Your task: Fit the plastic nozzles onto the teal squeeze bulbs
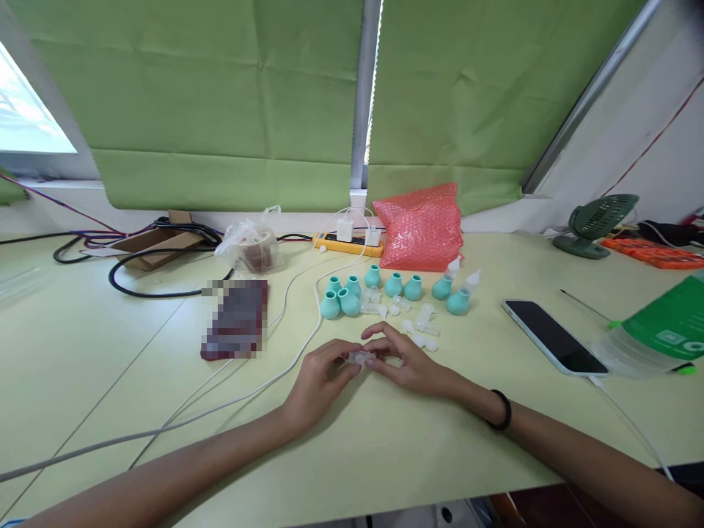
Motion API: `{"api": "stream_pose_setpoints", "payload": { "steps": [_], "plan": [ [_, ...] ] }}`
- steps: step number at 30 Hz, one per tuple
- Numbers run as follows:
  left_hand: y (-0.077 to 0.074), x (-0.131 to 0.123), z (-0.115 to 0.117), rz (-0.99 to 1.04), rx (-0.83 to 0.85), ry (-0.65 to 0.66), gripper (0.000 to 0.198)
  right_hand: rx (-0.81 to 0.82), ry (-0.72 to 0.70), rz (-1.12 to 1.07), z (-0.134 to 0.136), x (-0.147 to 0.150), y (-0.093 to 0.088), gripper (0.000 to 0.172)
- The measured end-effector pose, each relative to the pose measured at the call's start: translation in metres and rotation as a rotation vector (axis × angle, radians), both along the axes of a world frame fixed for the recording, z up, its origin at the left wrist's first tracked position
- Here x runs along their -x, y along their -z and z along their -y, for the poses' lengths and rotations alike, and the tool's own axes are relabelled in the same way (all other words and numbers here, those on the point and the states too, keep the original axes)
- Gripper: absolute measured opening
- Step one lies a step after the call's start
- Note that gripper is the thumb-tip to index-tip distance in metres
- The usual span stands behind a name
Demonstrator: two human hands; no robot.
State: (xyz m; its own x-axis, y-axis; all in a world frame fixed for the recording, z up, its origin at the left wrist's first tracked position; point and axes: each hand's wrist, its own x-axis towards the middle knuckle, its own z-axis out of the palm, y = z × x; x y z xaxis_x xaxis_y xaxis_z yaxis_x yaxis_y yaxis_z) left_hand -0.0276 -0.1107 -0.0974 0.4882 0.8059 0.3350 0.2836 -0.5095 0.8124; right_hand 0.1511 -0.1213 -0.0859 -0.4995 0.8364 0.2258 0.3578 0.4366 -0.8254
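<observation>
Both my hands meet at the middle of the pale yellow table (pixel 110 352). My left hand (pixel 319 381) and my right hand (pixel 404 363) pinch a small clear plastic piece (pixel 360 358) between their fingertips. Just beyond them lie several loose clear plastic parts (pixel 421 323). Behind those stand several teal rubber bulbs (pixel 352 297); two bulbs on the right (pixel 456 293) have clear nozzles fitted. A black band circles my right wrist.
A phone (pixel 553 337) lies screen-up at the right beside a green-labelled pouch (pixel 660 330). A red bubble-wrap bag (pixel 421 224), a yellow power strip (pixel 346 242), white cables, a dark blurred object (pixel 236 319), a cardboard box (pixel 151 246) and a small green fan (pixel 597 224) sit around.
</observation>
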Motion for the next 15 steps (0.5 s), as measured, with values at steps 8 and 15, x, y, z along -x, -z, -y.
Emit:
{"api": "stream_pose_setpoints", "payload": {
  "steps": [8,15],
  "plan": [
    [0.001,-0.001,0.002,-0.155,-0.086,-0.130,0.015,-0.356,0.203,0.161,-0.022,-0.029,-0.014,0.013],
    [-0.003,-0.002,0.004,-0.319,-0.156,-0.076,0.014,-0.416,0.071,0.663,-0.027,-0.045,-0.014,0.016]
  ]
}}
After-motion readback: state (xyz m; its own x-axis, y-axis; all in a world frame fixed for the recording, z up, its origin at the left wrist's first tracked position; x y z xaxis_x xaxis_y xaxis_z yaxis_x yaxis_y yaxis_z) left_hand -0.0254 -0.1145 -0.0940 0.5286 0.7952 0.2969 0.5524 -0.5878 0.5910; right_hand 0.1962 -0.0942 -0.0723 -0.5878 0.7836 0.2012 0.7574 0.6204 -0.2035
